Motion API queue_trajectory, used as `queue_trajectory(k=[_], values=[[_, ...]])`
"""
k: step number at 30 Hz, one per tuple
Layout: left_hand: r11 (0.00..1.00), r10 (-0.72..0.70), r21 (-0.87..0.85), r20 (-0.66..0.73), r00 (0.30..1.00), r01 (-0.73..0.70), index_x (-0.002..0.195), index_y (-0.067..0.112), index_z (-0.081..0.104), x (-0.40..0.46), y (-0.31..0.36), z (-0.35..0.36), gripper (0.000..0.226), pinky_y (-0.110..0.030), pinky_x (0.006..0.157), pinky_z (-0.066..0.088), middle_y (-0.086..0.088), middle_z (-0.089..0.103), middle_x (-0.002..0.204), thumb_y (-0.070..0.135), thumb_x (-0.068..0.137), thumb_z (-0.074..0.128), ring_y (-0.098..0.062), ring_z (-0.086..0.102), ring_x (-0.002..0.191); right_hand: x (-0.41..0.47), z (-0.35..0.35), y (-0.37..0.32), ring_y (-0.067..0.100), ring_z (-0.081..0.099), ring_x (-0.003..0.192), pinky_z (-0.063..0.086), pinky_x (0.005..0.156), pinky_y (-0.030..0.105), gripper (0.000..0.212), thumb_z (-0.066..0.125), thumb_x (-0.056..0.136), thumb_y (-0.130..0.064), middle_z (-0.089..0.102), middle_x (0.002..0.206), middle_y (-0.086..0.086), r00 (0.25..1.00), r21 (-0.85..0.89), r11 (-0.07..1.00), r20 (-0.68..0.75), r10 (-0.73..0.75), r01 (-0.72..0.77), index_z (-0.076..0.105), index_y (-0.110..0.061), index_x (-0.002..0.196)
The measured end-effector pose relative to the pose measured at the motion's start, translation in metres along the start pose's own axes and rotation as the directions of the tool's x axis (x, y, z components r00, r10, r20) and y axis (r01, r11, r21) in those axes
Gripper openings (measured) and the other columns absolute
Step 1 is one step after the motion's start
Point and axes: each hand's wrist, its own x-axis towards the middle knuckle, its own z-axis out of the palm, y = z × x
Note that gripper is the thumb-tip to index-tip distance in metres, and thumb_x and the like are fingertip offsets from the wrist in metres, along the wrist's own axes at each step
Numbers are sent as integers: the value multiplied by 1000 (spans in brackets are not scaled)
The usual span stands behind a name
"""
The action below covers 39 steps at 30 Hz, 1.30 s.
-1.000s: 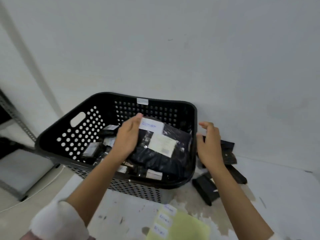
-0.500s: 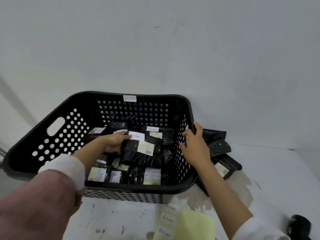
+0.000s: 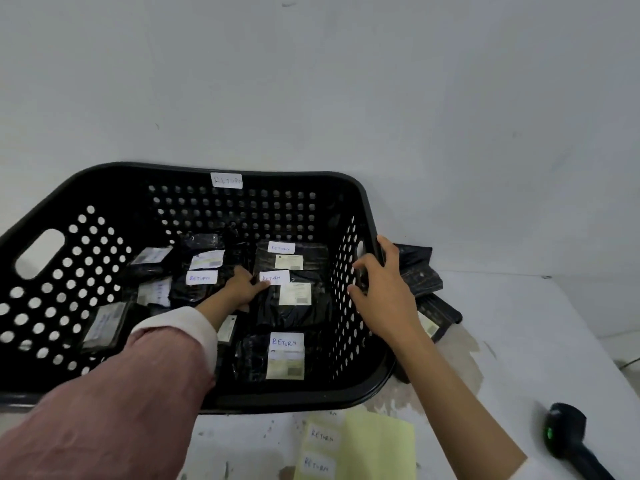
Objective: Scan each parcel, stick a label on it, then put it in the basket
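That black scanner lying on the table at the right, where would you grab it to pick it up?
Probably by its handle. The scanner lies flat on the table, its rounded head with the green light toward the basket and its slim handle running toward the near right corner. The right hand could come from above and wrap that narrow part.

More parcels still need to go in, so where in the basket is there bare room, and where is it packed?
Inside the basket, bare floor shows only along the back wall and near its left wall. The middle and right are crowded with labelled parcels, where the left hand presses. Outside, the white tabletop lies bare between the waiting parcels and scanner.
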Motion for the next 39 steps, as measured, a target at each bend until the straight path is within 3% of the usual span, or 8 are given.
queue_trajectory(k=[6,11,15,20,29,32,37,39], values=[[983,146,116,-25,989,-142,110,8,30,3,0,3,40,-28,60,41,-19,48,127,33,93,57,-36,52,111,1,2,4,2,54,60,36,48,17,24,65,89,-22,-4,158,-13,1000,12,1000,11,-10,10,51,-23,108],[963,201,-172,-59,978,-209,107,16,33,3,25,-12,34,-35,68,43,-14,52,109,30,92,60,-25,53,91,1,2,5,8,58,60,39,50,20,26,65,89,-23,-4,158,-16,1000,27,1000,18,-3,3,51,-23,111],[921,134,-387,199,971,-48,111,15,34,-14,35,-38,32,-31,51,56,-10,61,97,15,92,60,-13,66,63,1,1,5,6,57,61,38,50,19,25,65,89,-24,-4,158,-15,1000,48,999,19,-9,8,51,-22,111],[992,-125,56,501,856,112,112,13,40,-49,-8,-39,31,-34,58,59,-9,57,93,4,90,60,-19,63,67,1,3,6,8,58,67,39,52,19,25,66,88,-24,-3,158,-15,1000,66,998,10,-17,16,52,-22,109],[938,-201,346,509,837,14,132,10,30,-57,-14,-16,54,-40,87,56,-24,45,131,19,91,64,-37,68,90,0,2,3,10,56,75,41,61,24,22,65,89,-25,-2,158,-13,1000,95,995,2,-13,13,52,-21,107],[795,-141,587,422,896,-152,119,6,33,-55,-17,-15,56,-40,82,56,-11,57,110,35,86,67,-27,65,80,0,0,2,13,58,74,47,61,29,22,64,90,-24,-3,159,-11,1000,81,997,9,0,-1,51,-20,107],[503,62,797,353,934,-335,139,10,19,-60,-10,-14,85,-39,89,53,-11,51,135,49,81,68,-24,63,99,0,-1,1,16,58,72,47,65,30,22,63,90,-24,-3,159,-8,1000,78,997,15,10,-11,51,-18,108],[530,12,787,364,931,-314,138,10,22,-65,4,-11,80,-35,81,55,-11,53,132,47,83,66,-22,64,86,0,-1,1,18,60,81,47,68,30,22,62,91,-26,0,159,-8,1000,111,994,6,3,-4,51,-17,108]])
